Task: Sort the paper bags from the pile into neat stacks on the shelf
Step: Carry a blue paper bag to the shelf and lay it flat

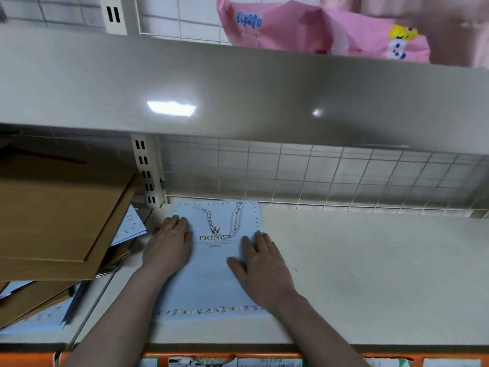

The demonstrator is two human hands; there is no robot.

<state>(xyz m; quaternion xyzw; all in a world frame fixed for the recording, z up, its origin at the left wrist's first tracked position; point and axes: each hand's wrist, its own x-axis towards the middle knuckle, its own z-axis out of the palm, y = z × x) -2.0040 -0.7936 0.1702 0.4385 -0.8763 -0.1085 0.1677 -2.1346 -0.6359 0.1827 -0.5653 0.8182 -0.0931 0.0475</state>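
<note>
A view looking down from a person's head at a cream metal shelf (370, 274); a pale blue paper bag (209, 282) lies flat on it, pushed toward the back left corner, its cord handle (225, 221) looped across the gold lettering on its face. Both hands rest on the bag with fingers straight and relaxed, gripping nothing; the left hand (169, 247) presses the bag's left side near the edge, the right hand (260, 266) presses its right side.

To do this step well, it seems best to keep the palms flat, smooth the bag so it lies without a bulge, and square its edges with the shelf's front and back so later bags can sit flush on top; tucking the cord flat would likely help the stack stay level.

To the left, in the next bay, a loose pile (58, 221) of brown bags and more pale blue ones lies tilted and overlapping; this looks to be what is left to sort. Behind the shelf runs a white wire grid (344, 176); a slotted upright post (145, 173) divides the bays; an upper shelf (238, 88) crosses overhead, with a pink bag (304, 30) on it; orange edging (330, 356) runs along the front.
</note>
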